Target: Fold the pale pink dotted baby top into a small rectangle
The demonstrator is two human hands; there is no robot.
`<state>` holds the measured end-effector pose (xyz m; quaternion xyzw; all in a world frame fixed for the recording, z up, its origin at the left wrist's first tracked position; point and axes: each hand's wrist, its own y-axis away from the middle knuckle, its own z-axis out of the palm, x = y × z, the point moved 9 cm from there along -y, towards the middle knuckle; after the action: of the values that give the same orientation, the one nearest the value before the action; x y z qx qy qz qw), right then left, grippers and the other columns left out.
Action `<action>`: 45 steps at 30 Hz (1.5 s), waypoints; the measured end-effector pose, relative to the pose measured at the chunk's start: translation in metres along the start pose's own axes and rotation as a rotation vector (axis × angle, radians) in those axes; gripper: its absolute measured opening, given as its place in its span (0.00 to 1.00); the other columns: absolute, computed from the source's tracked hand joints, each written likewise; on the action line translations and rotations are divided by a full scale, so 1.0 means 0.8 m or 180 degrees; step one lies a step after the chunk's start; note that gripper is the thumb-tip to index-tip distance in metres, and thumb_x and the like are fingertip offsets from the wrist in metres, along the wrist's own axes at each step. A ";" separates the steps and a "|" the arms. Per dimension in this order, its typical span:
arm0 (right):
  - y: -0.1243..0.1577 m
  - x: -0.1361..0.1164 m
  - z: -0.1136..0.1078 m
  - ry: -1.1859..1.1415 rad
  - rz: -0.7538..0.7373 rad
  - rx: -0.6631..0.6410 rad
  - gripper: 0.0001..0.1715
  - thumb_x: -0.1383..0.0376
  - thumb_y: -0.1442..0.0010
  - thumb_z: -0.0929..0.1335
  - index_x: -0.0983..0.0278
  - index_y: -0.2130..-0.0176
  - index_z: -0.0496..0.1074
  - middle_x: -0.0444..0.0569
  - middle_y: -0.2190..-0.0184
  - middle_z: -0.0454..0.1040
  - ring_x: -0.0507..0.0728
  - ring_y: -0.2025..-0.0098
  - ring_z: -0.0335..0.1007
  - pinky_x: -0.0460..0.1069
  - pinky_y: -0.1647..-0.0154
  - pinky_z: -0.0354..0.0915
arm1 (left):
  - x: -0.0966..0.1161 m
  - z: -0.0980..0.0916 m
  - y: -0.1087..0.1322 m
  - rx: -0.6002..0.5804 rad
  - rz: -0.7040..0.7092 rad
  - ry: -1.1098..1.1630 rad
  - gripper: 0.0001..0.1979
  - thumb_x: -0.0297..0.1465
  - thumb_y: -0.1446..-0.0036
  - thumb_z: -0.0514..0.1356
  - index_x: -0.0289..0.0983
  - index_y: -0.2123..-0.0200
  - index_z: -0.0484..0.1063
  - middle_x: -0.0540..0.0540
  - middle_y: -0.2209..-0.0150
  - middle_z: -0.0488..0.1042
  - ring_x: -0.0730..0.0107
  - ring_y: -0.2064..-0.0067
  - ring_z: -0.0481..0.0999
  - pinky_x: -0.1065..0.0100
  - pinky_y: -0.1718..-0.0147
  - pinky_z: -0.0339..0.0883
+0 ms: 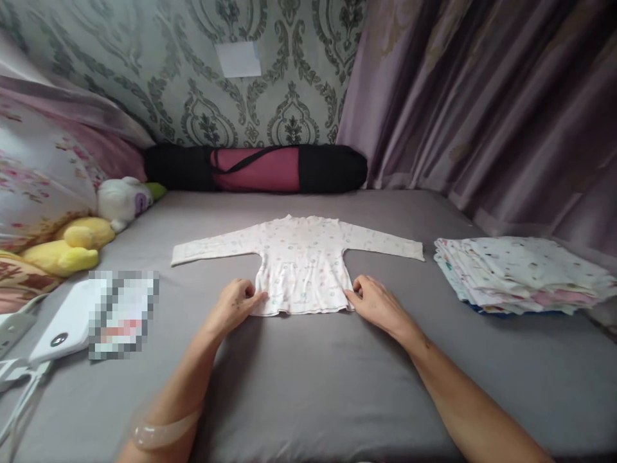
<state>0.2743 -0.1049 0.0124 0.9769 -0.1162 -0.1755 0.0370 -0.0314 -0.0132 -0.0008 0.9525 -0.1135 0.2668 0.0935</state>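
Note:
A small white long-sleeved shirt [303, 263] with a faint print lies spread flat on the grey bed sheet [299, 386], its sleeves stretched out to both sides and its collar pointing away from me. My left hand [237, 302] pinches the lower left corner of the hem between thumb and curled fingers. At the opposite hem corner, my right hand [376, 299] has the same kind of pinch on the cloth. The fingertips under the fabric are partly hidden.
To the right lies a stack of folded clothes [520, 273]. On the left are a white power bank [72, 321], a blurred-out item [125, 312], cables, a power strip and plush toys [123, 199]. A black and red rolled bag [255, 168] rests against the wall.

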 end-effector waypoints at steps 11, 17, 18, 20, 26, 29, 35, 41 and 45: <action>0.000 -0.009 -0.001 -0.0390 0.0026 -0.0033 0.13 0.63 0.37 0.60 0.60 0.53 0.66 0.44 0.73 0.73 0.55 0.70 0.69 0.46 0.69 0.54 | 0.017 -0.006 0.009 0.0060 0.0216 0.0427 0.29 0.47 0.41 0.50 0.41 0.40 0.57 0.58 0.80 0.57 0.71 0.76 0.60 0.71 0.72 0.56; -0.002 -0.004 -0.013 -0.0231 -0.0360 -0.0319 0.19 0.62 0.37 0.59 0.55 0.49 0.69 0.45 0.68 0.76 0.55 0.68 0.71 0.46 0.68 0.56 | 0.006 -0.012 0.007 -0.0309 0.0198 0.0187 0.27 0.51 0.42 0.50 0.41 0.51 0.74 0.54 0.78 0.59 0.71 0.74 0.60 0.72 0.72 0.55; -0.002 -0.003 -0.013 -0.0174 -0.0378 -0.0366 0.19 0.62 0.37 0.59 0.55 0.50 0.70 0.45 0.67 0.76 0.55 0.68 0.71 0.46 0.68 0.56 | 0.005 -0.012 0.008 -0.0358 0.0190 0.0187 0.27 0.52 0.43 0.49 0.41 0.52 0.74 0.54 0.77 0.60 0.71 0.73 0.60 0.72 0.72 0.55; 0.000 -0.004 -0.012 -0.0059 -0.0411 -0.0433 0.19 0.62 0.37 0.58 0.54 0.50 0.70 0.46 0.66 0.76 0.55 0.67 0.71 0.47 0.67 0.56 | 0.005 -0.012 0.009 -0.0418 0.0206 0.0181 0.28 0.52 0.43 0.49 0.40 0.52 0.75 0.53 0.76 0.62 0.71 0.73 0.61 0.72 0.72 0.55; 0.006 -0.006 -0.014 0.0267 -0.0406 -0.0520 0.18 0.62 0.37 0.60 0.53 0.49 0.70 0.47 0.62 0.76 0.57 0.62 0.72 0.48 0.64 0.56 | 0.006 -0.010 0.012 -0.0412 0.0277 -0.0008 0.27 0.51 0.41 0.48 0.41 0.52 0.74 0.53 0.76 0.62 0.71 0.74 0.63 0.72 0.73 0.56; 0.006 -0.023 -0.020 0.0566 -0.0610 -0.0434 0.14 0.64 0.37 0.61 0.57 0.55 0.73 0.50 0.58 0.74 0.58 0.56 0.70 0.50 0.58 0.58 | 0.007 -0.012 0.013 -0.0336 0.0422 -0.0139 0.24 0.49 0.40 0.49 0.42 0.53 0.74 0.52 0.75 0.65 0.70 0.74 0.65 0.71 0.72 0.58; -0.007 -0.094 0.004 0.0386 -0.1462 -0.0355 0.24 0.66 0.32 0.53 0.64 0.48 0.71 0.57 0.47 0.70 0.59 0.43 0.62 0.53 0.42 0.56 | 0.049 -0.013 0.022 0.0346 0.1495 -0.0186 0.20 0.42 0.36 0.49 0.43 0.47 0.70 0.39 0.49 0.70 0.58 0.50 0.72 0.60 0.51 0.66; -0.044 -0.123 0.058 0.0187 -0.1470 -0.0599 0.38 0.53 0.31 0.52 0.73 0.32 0.46 0.61 0.30 0.39 0.63 0.29 0.30 0.59 0.31 0.33 | 0.076 0.037 0.032 -0.0323 0.2082 -0.0136 0.21 0.34 0.35 0.49 0.46 0.41 0.67 0.41 0.37 0.62 0.53 0.34 0.56 0.50 0.40 0.59; -0.077 -0.120 0.064 0.0272 -0.1254 -0.0422 0.38 0.48 0.32 0.50 0.64 0.31 0.45 0.56 0.29 0.36 0.63 0.29 0.26 0.63 0.32 0.27 | 0.075 0.041 0.033 -0.0481 0.2041 -0.0220 0.20 0.34 0.35 0.49 0.50 0.42 0.69 0.42 0.35 0.59 0.49 0.33 0.53 0.46 0.40 0.58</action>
<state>0.1818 -0.0238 -0.0104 0.9827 0.0906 -0.1450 0.0710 0.0275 -0.0560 0.0066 0.8671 -0.4301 0.2410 0.0712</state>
